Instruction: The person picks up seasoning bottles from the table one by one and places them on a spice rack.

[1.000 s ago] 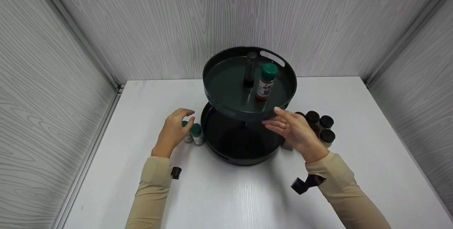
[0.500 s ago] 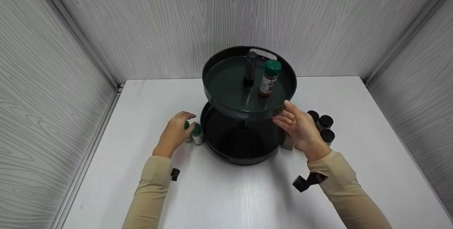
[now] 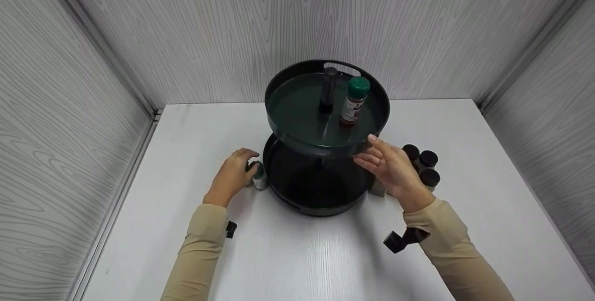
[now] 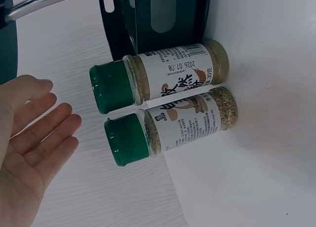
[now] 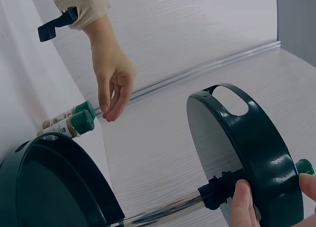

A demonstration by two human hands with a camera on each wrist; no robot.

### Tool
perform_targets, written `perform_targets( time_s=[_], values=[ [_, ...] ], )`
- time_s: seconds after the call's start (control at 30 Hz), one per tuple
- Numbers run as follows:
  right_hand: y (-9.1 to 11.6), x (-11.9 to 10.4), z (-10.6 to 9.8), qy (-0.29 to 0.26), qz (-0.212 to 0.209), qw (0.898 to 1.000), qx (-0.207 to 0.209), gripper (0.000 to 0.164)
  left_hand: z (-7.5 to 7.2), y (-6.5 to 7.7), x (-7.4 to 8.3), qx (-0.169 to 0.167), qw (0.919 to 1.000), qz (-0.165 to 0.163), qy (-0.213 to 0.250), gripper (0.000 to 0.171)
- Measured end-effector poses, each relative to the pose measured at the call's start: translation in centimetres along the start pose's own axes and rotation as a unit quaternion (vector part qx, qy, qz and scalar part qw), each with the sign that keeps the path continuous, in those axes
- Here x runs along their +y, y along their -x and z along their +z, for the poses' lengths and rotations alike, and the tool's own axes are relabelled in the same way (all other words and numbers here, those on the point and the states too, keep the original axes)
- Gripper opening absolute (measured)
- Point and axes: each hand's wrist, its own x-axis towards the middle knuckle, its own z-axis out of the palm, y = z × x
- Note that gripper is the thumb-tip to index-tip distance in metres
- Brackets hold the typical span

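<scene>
A black two-tier turntable stands on the table, its upper tray above a lower tray. On the upper tray, beside the central knob, stands a green-capped spice jar with red contents. My right hand holds the upper tray at its front right, thumb at the rim and fingers underneath. Left of the turntable, my left hand hovers with loosely bent fingers over two green-capped spice jars. In the left wrist view, the white-labelled near jar and its neighbour are apart from the fingers.
Several black-capped jars cluster right of the turntable, partly behind my right hand. A small greyish container shows beside the lower tray. The white table meets grey wood-grain panels at the back and sides.
The upper tray has turned, carrying its jar right and backward and its handle cutout leftward. My right hand has shifted slightly right. My left hand has edged closer over the two jars.
</scene>
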Motion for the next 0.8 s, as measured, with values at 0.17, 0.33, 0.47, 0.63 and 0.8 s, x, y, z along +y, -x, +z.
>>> perform_targets(
  time_s=[0.17,0.33,0.47,0.63,0.8],
  values=[
    [0.0,0.2,0.1,-0.005,-0.001,1.000,-0.004,0.056,0.3,0.1,-0.1,0.001,1.0000,0.003,-0.008,0.025],
    [0.0,0.3,0.1,-0.007,-0.008,1.000,-0.003,0.049,0.6,0.1,-0.4,0.004,0.9998,0.010,-0.016,0.025],
    [0.0,0.4,0.0,-0.003,-0.012,1.000,-0.003,0.046,0.7,0.2,-0.5,0.007,0.9992,0.020,-0.034,0.024],
    [-0.1,0.6,0.0,-0.002,-0.013,1.000,-0.004,0.045,0.9,0.2,-0.3,0.006,0.9968,0.038,-0.070,0.025],
    [-0.2,0.8,0.1,-0.007,-0.017,1.000,-0.005,0.037,1.1,0.1,-0.2,0.000,0.9898,0.072,-0.123,0.022]
  ],
)
